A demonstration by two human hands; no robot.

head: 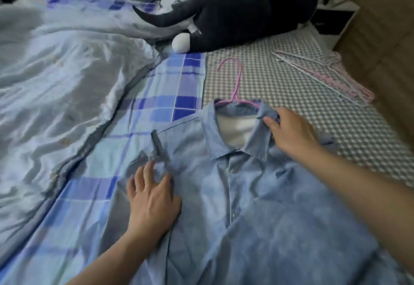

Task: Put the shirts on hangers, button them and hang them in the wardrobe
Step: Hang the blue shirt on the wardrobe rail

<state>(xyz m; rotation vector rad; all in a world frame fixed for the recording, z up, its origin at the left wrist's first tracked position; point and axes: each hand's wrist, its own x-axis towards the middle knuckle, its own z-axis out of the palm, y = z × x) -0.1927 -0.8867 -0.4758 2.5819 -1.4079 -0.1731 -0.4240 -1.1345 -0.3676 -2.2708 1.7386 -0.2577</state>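
A light blue button-up shirt (pixel 257 206) lies face up on the bed, its front placket closed at the visible buttons. A pink wire hanger (pixel 238 78) sits inside it, with the hook sticking out past the collar. My right hand (pixel 291 134) pinches the right side of the collar between thumb and fingers. My left hand (pixel 152 197) rests on the shirt's left shoulder, fingers spread, pressing bunched fabric there.
A pile of spare pink and white hangers (pixel 324 74) lies on the checked sheet (pixel 291 87) at the right. A dark plush cat (pixel 235 13) lies across the far end. A rumpled grey-blue duvet (pixel 56 78) covers the left side. A brown wall (pixel 385 49) borders the right.
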